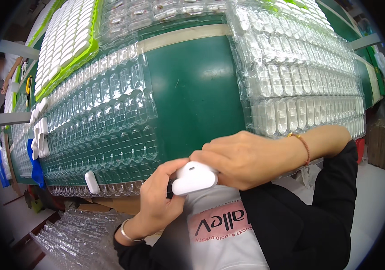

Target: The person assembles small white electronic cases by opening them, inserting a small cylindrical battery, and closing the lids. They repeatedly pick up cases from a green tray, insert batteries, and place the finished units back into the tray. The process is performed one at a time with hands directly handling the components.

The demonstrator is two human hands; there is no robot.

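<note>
A glossy white plastic case (pixel 195 178) with rounded ends and a small dark slot is held between my two hands, just past the table's near edge. My left hand (pixel 160 194) is closed around its left side, with a small black piece showing by the fingers. My right hand (pixel 233 158) bends over the case's upper right side, its fingers curled and their tips partly hidden. To the left, a single white oblong part (pixel 91 182) lies on a clear plastic tray (pixel 107 121) with rows of oval hollows.
At right, stacked clear trays (pixel 300 81) hold rows of white oblong parts. A lime-green tray (pixel 94 47) of white pieces sits back left. Several loose white pieces (pixel 40 135) lie at the left, near a blue strap (pixel 36 168). Clear plastic trays (pixel 75 234) stand below the table.
</note>
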